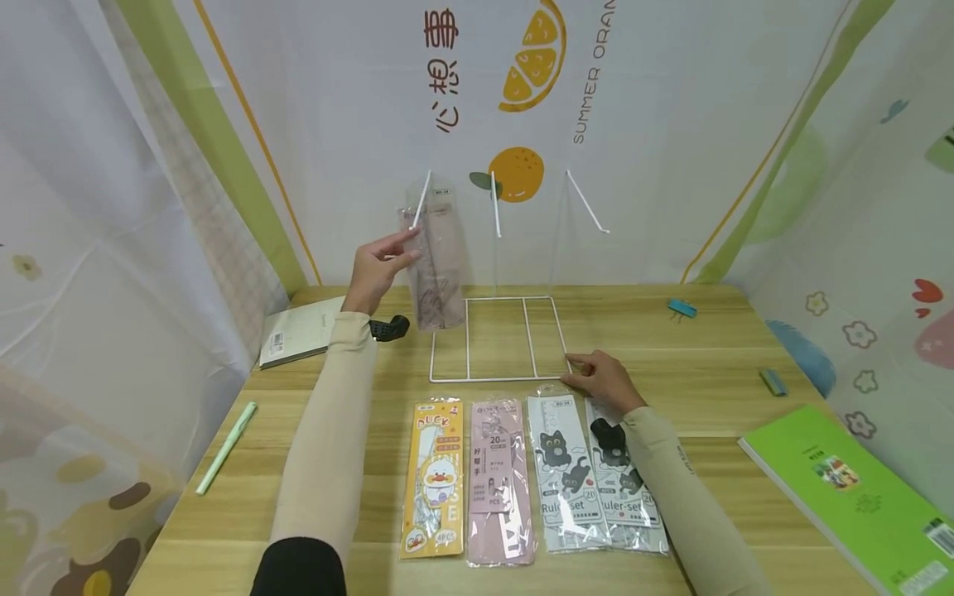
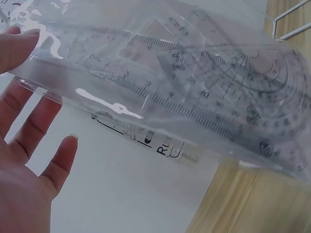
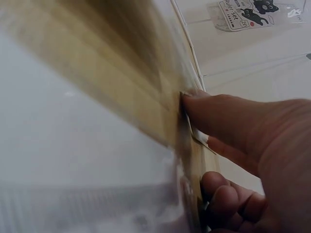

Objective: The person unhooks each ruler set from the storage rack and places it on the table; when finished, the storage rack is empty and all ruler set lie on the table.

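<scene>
Overhead, in the head view, the left hand (image 1: 383, 269) pinches a clear ruler pack (image 1: 440, 281) by its edge, just beside the tip of the left hook (image 1: 421, 201); whether the hole is on the wire cannot be told. The right hand (image 1: 602, 381) grips the front corner of the wire rack (image 1: 499, 379), a sensible brace, best kept firm while the pack is guided squarely along the hook without bending. Nearer the person than the right hand lie two cat packs (image 1: 565, 476), one partly hidden by that wrist, then a pink pack (image 1: 499, 488) and a duck pack (image 1: 433, 480). The right sleeve could snag them. A notebook (image 1: 301, 331) sits behind the left wrist on the bench (image 1: 641, 331).

From the left wrist, the thumb lies over the plastic, fingers beneath; a light pinch should avoid creasing it.

From the right wrist, thumb and curled fingers close round the rack's edge; blurred plastic fills the foreground.
</scene>
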`<state>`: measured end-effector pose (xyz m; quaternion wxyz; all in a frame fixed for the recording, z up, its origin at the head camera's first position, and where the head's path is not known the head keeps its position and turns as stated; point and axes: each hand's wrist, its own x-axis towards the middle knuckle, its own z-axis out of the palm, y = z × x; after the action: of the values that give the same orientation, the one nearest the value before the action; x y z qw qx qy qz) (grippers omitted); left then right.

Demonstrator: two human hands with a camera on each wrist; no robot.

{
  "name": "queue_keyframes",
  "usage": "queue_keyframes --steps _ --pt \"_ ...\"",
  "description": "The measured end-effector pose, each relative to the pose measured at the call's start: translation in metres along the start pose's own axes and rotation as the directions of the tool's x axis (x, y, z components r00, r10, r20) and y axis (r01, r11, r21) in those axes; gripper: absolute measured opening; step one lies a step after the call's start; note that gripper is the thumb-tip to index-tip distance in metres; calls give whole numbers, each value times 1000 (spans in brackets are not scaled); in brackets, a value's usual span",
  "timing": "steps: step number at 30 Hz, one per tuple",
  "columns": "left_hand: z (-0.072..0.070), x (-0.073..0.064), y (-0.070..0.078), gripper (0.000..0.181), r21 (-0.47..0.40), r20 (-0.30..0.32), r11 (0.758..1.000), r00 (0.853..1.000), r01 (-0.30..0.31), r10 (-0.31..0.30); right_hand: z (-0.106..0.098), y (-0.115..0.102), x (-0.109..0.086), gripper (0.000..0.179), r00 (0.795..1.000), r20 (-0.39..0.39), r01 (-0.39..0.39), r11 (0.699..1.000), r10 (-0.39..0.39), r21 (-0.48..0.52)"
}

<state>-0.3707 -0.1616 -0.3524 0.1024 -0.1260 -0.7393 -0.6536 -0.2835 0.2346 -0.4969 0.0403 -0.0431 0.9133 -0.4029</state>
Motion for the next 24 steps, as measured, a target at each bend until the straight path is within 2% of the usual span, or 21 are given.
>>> queue_keyframes --steps 7,12,17,24 --pt "-4 -24 19 38 -44 46 997 997 -62 64 0 1 1 56 1000 -5 15 1000 -15 -24" --pt "-7 -39 25 36 -72 73 993 992 -98 103 0 0 0 56 1000 -7 28 999 -28 -28" --pt "-9 -50 27 34 -32 75 992 989 -126 128 0 0 -1 55 1000 -10 28 999 -28 -32" --pt "-17 -56 16 34 -23 78 992 989 -126 127 -1 0 -2 54 999 -18 45 998 -46 -41"
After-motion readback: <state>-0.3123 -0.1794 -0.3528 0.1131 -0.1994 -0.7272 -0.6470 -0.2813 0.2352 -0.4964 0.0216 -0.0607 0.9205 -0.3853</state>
